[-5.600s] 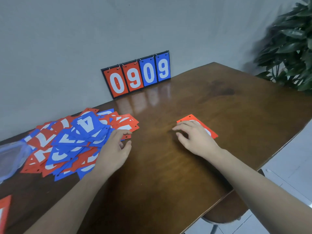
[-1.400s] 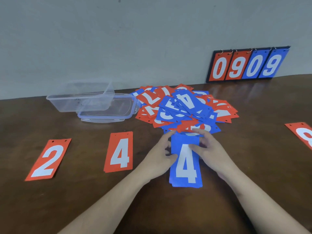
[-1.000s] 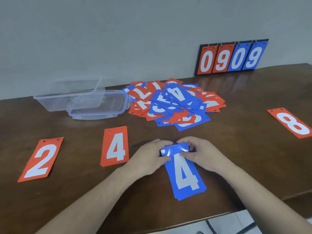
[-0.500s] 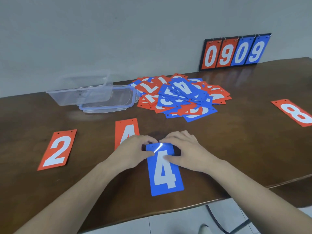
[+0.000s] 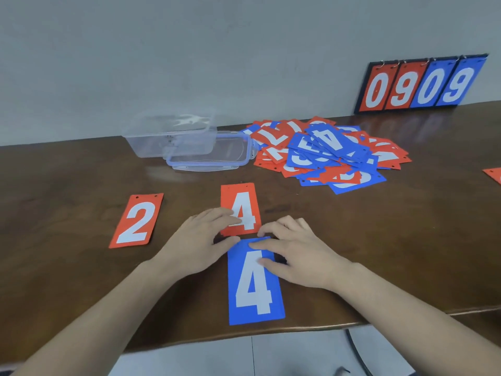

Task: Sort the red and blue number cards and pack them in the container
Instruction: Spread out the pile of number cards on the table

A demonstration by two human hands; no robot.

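Observation:
A blue "4" card lies flat near the table's front edge, directly below a red "4" card. My right hand rests its straight fingers on the blue card's top part. My left hand lies beside it, fingers reaching over the red "4" card's lower left and thumb touching the blue card's top left corner. A red "2" card lies to the left. A mixed pile of red and blue cards sits at the back, next to the clear container.
The container's clear lid lies in front of it. A flip scoreboard showing 0909 leans on the wall at the back right. Another red card shows at the right edge. The table's front edge runs just below the blue card.
Both hands pulled the blue "4" card from the pile toward the front edge, then shifted it left under the red "4" card, where it now lies flat.

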